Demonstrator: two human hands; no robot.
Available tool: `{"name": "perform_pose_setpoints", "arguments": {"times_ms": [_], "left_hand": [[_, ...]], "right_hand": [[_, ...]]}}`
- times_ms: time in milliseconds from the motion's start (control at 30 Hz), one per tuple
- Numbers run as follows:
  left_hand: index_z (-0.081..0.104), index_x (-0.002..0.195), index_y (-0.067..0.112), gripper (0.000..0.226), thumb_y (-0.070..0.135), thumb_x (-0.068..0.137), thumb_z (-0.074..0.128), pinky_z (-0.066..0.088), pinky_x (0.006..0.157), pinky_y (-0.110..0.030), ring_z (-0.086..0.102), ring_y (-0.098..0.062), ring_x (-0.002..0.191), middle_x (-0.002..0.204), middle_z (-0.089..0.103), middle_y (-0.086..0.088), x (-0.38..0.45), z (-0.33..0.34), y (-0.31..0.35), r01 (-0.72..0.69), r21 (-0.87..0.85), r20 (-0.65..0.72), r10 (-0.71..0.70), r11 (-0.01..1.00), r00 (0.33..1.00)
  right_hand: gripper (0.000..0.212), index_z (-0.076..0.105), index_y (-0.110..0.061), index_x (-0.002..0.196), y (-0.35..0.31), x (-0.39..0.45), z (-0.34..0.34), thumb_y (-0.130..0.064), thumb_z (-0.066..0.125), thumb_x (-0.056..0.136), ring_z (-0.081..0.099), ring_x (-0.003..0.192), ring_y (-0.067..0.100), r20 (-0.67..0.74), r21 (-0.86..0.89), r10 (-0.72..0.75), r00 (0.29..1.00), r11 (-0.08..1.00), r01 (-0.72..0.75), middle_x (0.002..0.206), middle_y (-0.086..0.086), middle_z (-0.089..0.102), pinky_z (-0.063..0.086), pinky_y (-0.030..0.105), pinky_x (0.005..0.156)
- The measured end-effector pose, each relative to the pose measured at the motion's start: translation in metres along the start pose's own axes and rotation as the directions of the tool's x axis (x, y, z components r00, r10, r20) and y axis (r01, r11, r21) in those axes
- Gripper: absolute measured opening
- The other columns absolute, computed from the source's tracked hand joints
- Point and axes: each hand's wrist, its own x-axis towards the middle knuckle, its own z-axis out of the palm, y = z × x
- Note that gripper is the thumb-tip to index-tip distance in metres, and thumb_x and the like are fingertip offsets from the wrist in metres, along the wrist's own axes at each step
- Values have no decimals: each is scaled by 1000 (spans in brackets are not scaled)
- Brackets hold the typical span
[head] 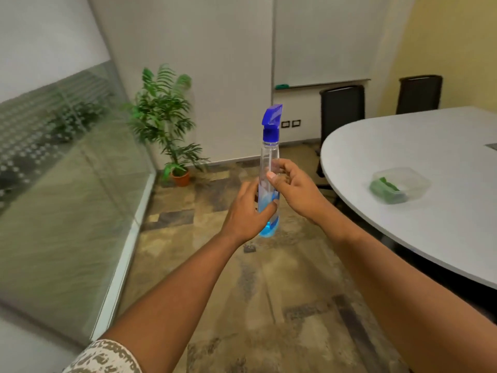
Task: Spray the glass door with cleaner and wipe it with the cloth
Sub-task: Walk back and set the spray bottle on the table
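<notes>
A clear spray bottle (269, 160) with a blue trigger head and a little blue liquid at its bottom stands upright in mid-air at the centre. My left hand (246, 211) grips its lower part. My right hand (291, 188) holds its middle, thumb and fingers curled round it. The glass door (61, 184), frosted with a dotted band, fills the left side. A green cloth (386, 191) lies in a clear plastic container (411, 181) on the table at the right.
A white oval table (430, 146) takes up the right side, with two black chairs (341, 109) behind it. A potted plant (169, 125) stands in the far corner beside the glass. A whiteboard (322, 39) hangs on the back wall. Patterned floor lies below my arms.
</notes>
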Motion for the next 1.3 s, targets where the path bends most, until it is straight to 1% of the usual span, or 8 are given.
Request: {"name": "perform_pose_setpoints", "arguments": {"times_ms": [267, 467, 567, 700, 800, 967, 1067, 1300], "left_hand": [[43, 147, 28, 54, 41, 98, 60, 59, 95, -40, 63, -14, 119, 136, 61, 4, 92, 93, -7, 23, -59, 207, -11, 998, 978], [38, 150, 32, 54, 36, 100, 59, 59, 95, -36, 61, -13, 122, 138, 60, 6, 157, 153, -1, 65, -110, 278, -33, 992, 960], [41, 149, 30, 53, 32, 100, 59, 58, 96, -37, 60, -18, 127, 140, 59, 3, 192, 189, 3, 96, -117, 305, -56, 989, 951], [34, 152, 38, 60, 19, 100, 59, 54, 100, -43, 52, -16, 132, 145, 54, 8, 228, 223, 3, 79, -158, 381, -13, 984, 925], [31, 153, 38, 62, 20, 101, 59, 55, 98, -37, 51, -23, 137, 146, 52, 10, 258, 254, -4, 33, -155, 436, 38, 987, 899], [34, 144, 49, 59, 21, 99, 61, 55, 100, -38, 50, -22, 137, 141, 51, 15, 322, 309, -12, 33, -208, 520, 82, 978, 850], [39, 143, 43, 52, 24, 99, 62, 51, 90, -19, 52, -12, 129, 130, 53, 20, 366, 337, -11, 11, -227, 580, 126, 974, 805], [37, 152, 29, 55, 27, 101, 58, 43, 72, -2, 49, -1, 116, 146, 55, 7, 439, 388, 2, -148, -253, 671, 283, 956, 685]], "right_hand": [[39, 54, -32, 126, 67, 56, -97, -40, 68, 90, 66, 111, 11, -110, -118, 49, 993, 991, -62, 121, -12, 66, 58, 38, 93], [44, 53, -19, 135, 101, 89, -167, -32, 65, 94, 64, 112, 14, -192, -216, 50, 980, 972, -92, 130, 1, 64, 58, 31, 90], [40, 53, -21, 135, 118, 104, -205, -27, 62, 96, 62, 118, 18, -255, -236, 76, 964, 962, -138, 133, -1, 62, 57, 35, 91], [43, 50, -26, 139, 139, 120, -239, -29, 61, 97, 57, 115, 13, -325, -289, 72, 943, 942, -172, 137, 0, 58, 52, 23, 81], [43, 48, -28, 137, 160, 133, -266, -31, 62, 97, 56, 115, 15, -381, -303, 104, 919, 925, -230, 137, 2, 54, 54, 33, 87], [38, 44, -30, 131, 188, 162, -309, -30, 60, 97, 53, 120, 13, -463, -303, 143, 875, 902, -308, 142, -2, 52, 50, 28, 86], [37, 42, -28, 133, 198, 183, -332, -29, 58, 99, 54, 125, 17, -544, -298, 175, 821, 874, -384, 145, -3, 52, 51, 34, 94], [36, 47, -25, 132, 210, 209, -380, -26, 60, 98, 56, 119, 16, -694, -241, 190, 694, 848, -473, 137, -6, 58, 53, 39, 99]]}}
